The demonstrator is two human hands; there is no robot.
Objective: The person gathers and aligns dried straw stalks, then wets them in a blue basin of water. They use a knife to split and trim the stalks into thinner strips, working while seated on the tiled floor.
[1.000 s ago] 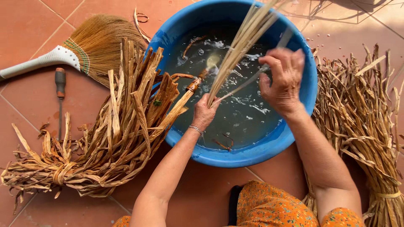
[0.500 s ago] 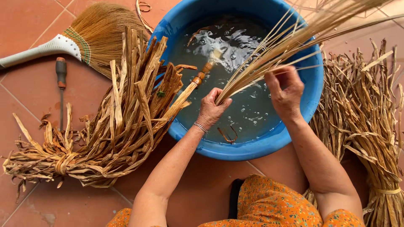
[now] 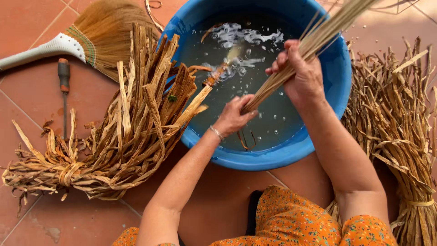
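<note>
Gripping one bundle of thin straw-coloured fibre strands (image 3: 291, 68) at two stations, both hands work over the blue plastic basin (image 3: 339, 68) of water. The left hand (image 3: 234, 116) has its fingers (image 3: 248, 102) closed on the lower butt end of the bundle, just above the water surface. The right hand (image 3: 298, 73) has its fingers (image 3: 277, 64) wrapped around the same bundle farther up its length.

Long axis: the bundle runs diagonally, from the left fingers up and to the right, through the right fingers, and out past the basin rim at the top edge of view. The left hand is nearer the wet end; the right hand is nearer the free, fanned end.

Left of the left fingers, a tied sheaf of flat dried leaves (image 3: 118, 136) leans on the basin rim. Beyond it lie a broom (image 3: 91, 32) and a screwdriver (image 3: 63, 86) on the tiled floor (image 3: 27, 114). Right of the right fingers stands a second tied sheaf (image 3: 400, 127).

No packages, labels or signs are visible.
</note>
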